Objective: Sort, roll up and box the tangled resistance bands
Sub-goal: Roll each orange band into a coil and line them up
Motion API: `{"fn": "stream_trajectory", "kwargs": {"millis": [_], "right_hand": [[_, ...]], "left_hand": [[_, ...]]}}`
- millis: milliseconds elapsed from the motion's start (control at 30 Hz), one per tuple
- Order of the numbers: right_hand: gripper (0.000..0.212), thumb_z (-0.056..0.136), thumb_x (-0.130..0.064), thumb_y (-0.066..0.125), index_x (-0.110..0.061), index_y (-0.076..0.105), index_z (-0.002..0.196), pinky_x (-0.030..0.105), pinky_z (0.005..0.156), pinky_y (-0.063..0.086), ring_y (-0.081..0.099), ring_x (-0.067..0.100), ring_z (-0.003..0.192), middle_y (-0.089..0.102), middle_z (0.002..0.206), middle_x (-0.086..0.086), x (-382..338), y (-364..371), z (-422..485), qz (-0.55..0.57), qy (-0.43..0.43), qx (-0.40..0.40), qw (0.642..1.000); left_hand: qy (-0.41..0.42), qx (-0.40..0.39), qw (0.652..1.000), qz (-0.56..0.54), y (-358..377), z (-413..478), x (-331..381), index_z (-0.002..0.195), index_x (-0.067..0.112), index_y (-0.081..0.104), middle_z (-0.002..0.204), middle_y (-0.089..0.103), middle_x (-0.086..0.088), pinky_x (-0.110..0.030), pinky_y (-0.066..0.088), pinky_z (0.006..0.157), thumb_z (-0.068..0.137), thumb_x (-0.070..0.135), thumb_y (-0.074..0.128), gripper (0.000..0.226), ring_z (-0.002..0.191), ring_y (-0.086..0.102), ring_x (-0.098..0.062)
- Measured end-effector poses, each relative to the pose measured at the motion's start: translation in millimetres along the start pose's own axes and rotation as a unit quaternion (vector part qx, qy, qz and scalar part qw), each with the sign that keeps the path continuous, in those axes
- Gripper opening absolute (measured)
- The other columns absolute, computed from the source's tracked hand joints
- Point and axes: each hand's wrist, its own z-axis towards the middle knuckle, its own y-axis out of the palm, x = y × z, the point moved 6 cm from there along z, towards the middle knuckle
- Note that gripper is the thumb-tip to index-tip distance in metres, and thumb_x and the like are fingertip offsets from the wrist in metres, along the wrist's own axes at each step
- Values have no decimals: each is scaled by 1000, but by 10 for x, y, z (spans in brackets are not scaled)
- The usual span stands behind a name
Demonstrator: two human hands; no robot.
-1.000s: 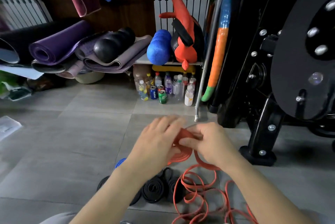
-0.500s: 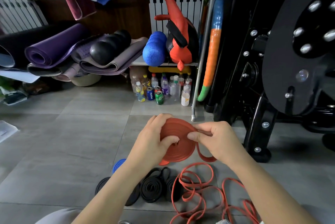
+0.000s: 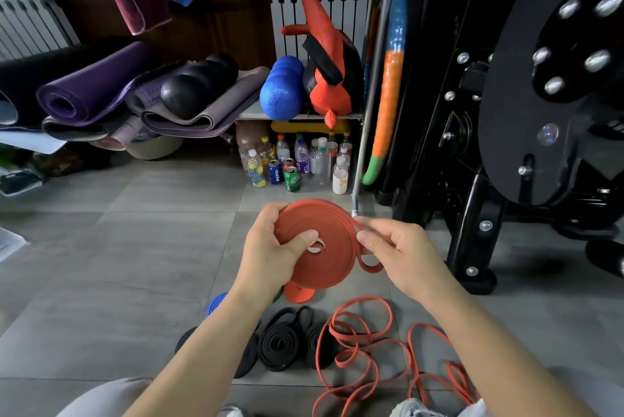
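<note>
**One Short Loop Left to Wind**

The left hand [image 3: 270, 254] had the red coil [image 3: 324, 268] in its grip. The thumb pressed flat on the face near the hollow centre and the fingers curled round the rim at nine o'clock. It held the coil in the air above the floor [image 3: 118, 264], face toward the camera. The right hand [image 3: 405, 258] pinched the band's tail [image 3: 369, 266] between thumb and fingertips, right against the coil's three o'clock edge. The tail was a short loop hanging toward five o'clock, and its strand ran from the pinch up along the rim toward one o'clock.

The coming move seemed to turn on that relation. The free end lay on the right hand's side with its length following the rim, so the right hand was the nearer one to lay it down — likely while the left grip stopped the turns from springing.

At six o'clock on the floor lay a loose red band [image 3: 364, 342] in tangles, apparently a separate one. Toward seven o'clock sat black rolls [image 3: 280, 342] and a blue roll [image 3: 216, 303]. A small red roll [image 3: 299, 293] lay just below the coil. No box showed.
</note>
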Motion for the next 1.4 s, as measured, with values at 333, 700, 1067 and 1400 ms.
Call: {"fn": "stream_trajectory", "kwargs": {"millis": [333, 700, 1067, 1400], "right_hand": [[21, 78, -24, 74, -36, 69, 94, 34, 83, 53, 63, 10, 83, 62, 91, -10, 67, -69, -23, 7, -5, 108, 994], [23, 70, -13, 81, -25, 67, 85, 23, 68, 54, 64, 2, 66, 67, 72, -10, -38, -67, 216, 19, 19, 115, 993], [32, 62, -26, 86, -16, 70, 87, 17, 67, 46, 62, 10, 68, 67, 74, -2, 628, 82, 1313, -127, 81, 30, 988], [22, 62, -25, 86, -18, 69, 74, 25, 63, 47, 63, 14, 63, 69, 67, 1, 1850, 921, 1736, -111, 146, -32, 983]], "left_hand": [[-75, 37, 991, -109, 93, -5, -151, 98, 23, 58, 96, 69, -3, -33, 55, 76, 80, 5, 71, 29, 86, 67, -18], [-88, 69, 986, -125, 89, 203, 59, 97, 28, 54, 105, 66, -7, -40, 55, 82, 83, 9, 69, 29, 94, 65, -23], [-214, 50, 956, -196, 351, 937, -730, 106, 11, 52, 98, 63, -11, -59, 48, 90, 91, 2, 57, 19, 90, 61, -29], [-344, 108, 898, -254, 548, 1099, -2297, 105, 11, 50, 92, 62, -12, -32, 52, 44, 93, 3, 54, 15, 60, 67, -19]]}}
